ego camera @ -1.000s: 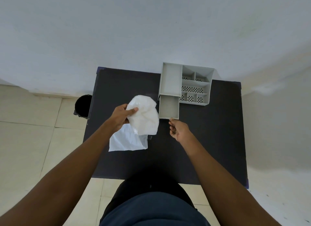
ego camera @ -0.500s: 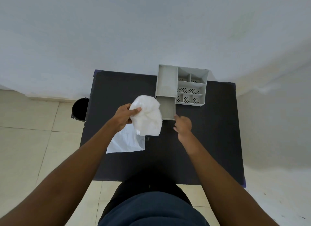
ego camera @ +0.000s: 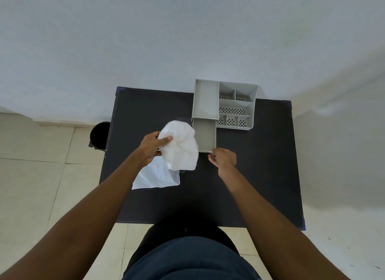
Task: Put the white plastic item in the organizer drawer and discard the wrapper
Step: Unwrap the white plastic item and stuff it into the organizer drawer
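My left hand (ego camera: 153, 147) grips a crumpled white plastic item (ego camera: 181, 148), held just above the black table (ego camera: 260, 165), left of the drawer. A flat, clear white wrapper (ego camera: 155, 176) lies on the table under that hand. The grey organizer (ego camera: 236, 104) stands at the table's far edge. Its grey drawer (ego camera: 205, 136) is pulled out toward me and looks empty. My right hand (ego camera: 224, 160) has curled fingers pinching the drawer's front right corner.
A black bin (ego camera: 99, 137) stands on the tiled floor (ego camera: 41, 175) beside the table's left edge. A pale wall (ego camera: 145, 40) rises right behind the table. My dark trousers fill the bottom of the view at the table's near edge.
The drawer has slid out a little further toward me under my right hand. My left hand keeps the white plastic item in about the same place.
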